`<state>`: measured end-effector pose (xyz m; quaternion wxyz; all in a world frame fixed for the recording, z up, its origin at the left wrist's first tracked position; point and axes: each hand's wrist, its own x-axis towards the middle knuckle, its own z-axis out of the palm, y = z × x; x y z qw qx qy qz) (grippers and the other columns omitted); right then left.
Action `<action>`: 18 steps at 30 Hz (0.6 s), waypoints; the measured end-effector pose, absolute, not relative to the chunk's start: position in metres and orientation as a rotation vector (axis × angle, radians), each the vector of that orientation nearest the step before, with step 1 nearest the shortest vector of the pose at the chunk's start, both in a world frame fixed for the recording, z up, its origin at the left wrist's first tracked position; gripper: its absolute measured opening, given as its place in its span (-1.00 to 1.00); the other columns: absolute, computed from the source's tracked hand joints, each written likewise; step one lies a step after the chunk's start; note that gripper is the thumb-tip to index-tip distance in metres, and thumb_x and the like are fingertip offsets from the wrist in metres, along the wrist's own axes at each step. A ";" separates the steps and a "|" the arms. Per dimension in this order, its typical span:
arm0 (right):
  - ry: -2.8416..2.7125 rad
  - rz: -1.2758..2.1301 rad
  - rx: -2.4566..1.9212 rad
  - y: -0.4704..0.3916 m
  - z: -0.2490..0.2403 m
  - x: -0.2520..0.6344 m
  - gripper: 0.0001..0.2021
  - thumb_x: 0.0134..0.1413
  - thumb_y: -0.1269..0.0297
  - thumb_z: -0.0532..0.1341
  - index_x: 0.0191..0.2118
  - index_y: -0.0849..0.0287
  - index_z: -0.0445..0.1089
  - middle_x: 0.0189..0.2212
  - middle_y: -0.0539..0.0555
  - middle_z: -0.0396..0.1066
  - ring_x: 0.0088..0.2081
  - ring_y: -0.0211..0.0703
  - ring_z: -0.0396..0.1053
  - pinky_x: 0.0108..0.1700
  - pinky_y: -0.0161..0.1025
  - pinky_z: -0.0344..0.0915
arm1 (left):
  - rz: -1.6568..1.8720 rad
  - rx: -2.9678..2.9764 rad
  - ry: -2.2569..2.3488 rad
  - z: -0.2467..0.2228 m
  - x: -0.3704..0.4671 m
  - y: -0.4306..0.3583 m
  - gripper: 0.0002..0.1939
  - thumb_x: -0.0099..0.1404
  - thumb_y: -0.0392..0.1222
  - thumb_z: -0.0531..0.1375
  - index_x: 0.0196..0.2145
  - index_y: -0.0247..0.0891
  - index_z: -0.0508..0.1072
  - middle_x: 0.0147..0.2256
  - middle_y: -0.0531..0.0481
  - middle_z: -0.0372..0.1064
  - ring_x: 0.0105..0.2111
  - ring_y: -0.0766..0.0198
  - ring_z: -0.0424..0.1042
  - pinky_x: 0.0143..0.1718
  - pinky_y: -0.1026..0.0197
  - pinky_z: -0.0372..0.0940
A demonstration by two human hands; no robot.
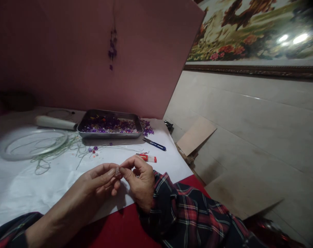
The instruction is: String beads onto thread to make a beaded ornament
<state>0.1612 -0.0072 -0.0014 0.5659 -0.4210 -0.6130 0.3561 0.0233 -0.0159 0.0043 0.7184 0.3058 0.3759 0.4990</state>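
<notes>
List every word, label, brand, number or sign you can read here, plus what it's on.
No readable text anywhere in view.
Red-and-clear lighter: any print too small and blurred to read.
Blue snips: any marking on the handle too small to read.
Metal tray, framed picture: no lettering visible.
Small beaded piece between left hand and right hand: none visible.
</notes>
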 end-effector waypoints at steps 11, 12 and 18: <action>-1.403 0.859 -0.954 -0.010 0.003 0.158 -0.90 -0.05 0.39 0.34 -0.51 0.15 0.45 -0.52 -0.04 0.33 -0.46 -0.26 0.27 -0.49 -0.33 0.08 | 1.136 0.627 0.763 0.004 0.022 -0.016 -0.77 -0.04 -0.34 0.42 -0.34 -0.30 0.59 -0.49 -0.08 0.50 -0.51 0.27 0.44 -0.45 0.27 0.38; -1.398 0.866 -0.946 -0.010 0.003 0.158 -0.90 -0.06 0.39 0.35 -0.52 0.15 0.45 -0.51 -0.04 0.33 -0.45 -0.26 0.27 -0.49 -0.33 0.08 | 1.125 0.625 0.751 0.004 0.022 -0.016 -0.79 -0.04 -0.32 0.43 -0.36 -0.31 0.59 -0.48 -0.09 0.51 -0.52 0.28 0.44 -0.46 0.28 0.37; -1.399 0.866 -0.966 -0.009 0.002 0.158 -0.90 -0.02 0.37 0.33 -0.51 0.16 0.45 -0.53 -0.04 0.34 -0.46 -0.26 0.27 -0.48 -0.33 0.10 | 1.109 0.622 0.756 0.012 0.026 -0.021 -0.85 -0.01 -0.31 0.42 -0.41 -0.32 0.59 -0.55 -0.06 0.47 -0.55 0.33 0.40 -0.51 0.35 0.34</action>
